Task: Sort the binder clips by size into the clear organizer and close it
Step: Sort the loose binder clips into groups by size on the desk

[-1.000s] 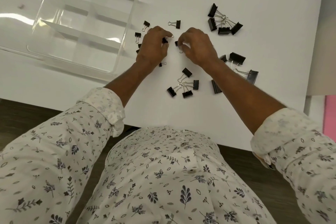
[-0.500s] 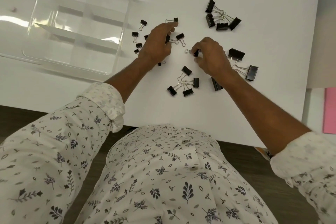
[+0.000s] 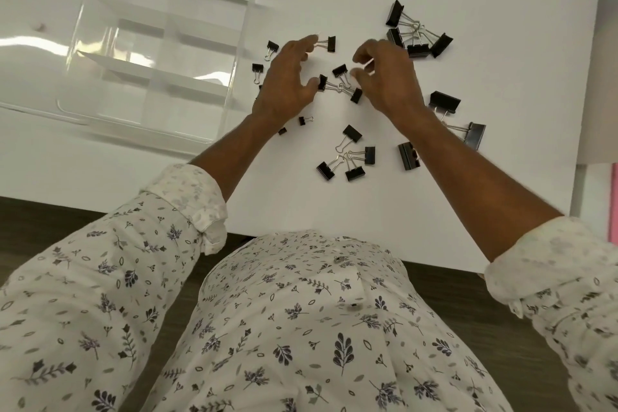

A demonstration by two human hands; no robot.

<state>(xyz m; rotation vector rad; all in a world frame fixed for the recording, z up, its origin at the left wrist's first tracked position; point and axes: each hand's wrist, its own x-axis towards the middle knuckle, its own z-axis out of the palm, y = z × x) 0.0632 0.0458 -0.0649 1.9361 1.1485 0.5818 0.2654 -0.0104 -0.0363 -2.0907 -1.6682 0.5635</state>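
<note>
Both hands have spread open over the middle clips (image 3: 339, 84), left hand (image 3: 284, 84) and right hand (image 3: 388, 80) holding nothing, grouping them by size; organizer (image 3: 234, 53) waits empty, left.

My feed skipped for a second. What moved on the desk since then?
Both hands opened: the left hand and right hand now hover spread on either side of three medium clips left linked between them. The clear organizer stays empty and open; the large clips are untouched.
</note>
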